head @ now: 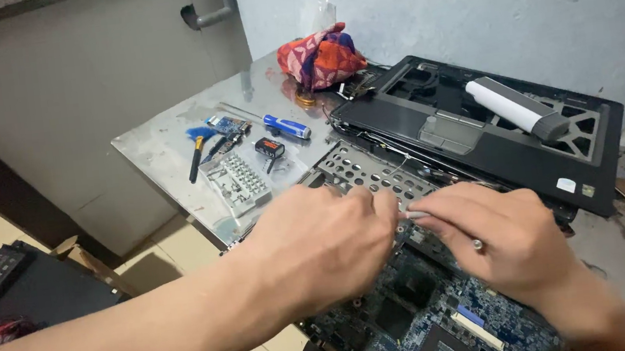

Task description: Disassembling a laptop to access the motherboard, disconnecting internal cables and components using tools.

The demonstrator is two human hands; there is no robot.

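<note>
Both hands meet over the blue motherboard, left hand and right hand pinched on a small grey bit, mid-teardown I'd guess, so next probably needs a gentle pull, with the perforated metal plate just beyond.

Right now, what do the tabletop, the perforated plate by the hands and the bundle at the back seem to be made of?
Tabletop: apparently bare sheet metal, dull grey, with blurred reflections and smears.
Perforated plate: likely thin stamped metal, matte silver, with rows of punched holes.
Bundle: cloth, soft folds, red, orange and purple pattern.
Both hands meet over a blue circuit board.
</note>
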